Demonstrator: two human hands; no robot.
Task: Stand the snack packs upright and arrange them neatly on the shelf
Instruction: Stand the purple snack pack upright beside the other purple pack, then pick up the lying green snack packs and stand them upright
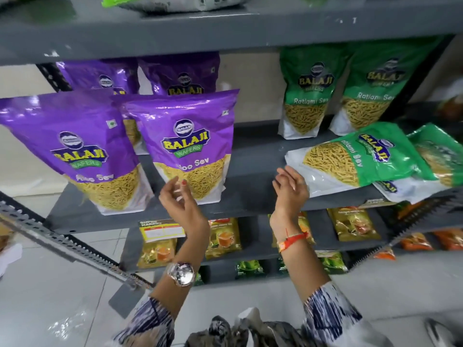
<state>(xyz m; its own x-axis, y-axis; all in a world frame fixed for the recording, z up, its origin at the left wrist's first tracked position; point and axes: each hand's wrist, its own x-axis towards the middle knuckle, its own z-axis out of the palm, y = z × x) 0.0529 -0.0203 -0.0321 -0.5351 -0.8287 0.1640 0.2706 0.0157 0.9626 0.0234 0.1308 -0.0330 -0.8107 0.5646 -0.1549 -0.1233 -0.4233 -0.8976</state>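
Fingers (285, 175) — just beside fallen green pack (355, 161)

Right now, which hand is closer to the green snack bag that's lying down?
The right hand. Its fingers reach the white bottom end of the lying green bag, though actual touch is unclear. The left hand is farther away, in front of the standing purple bag.
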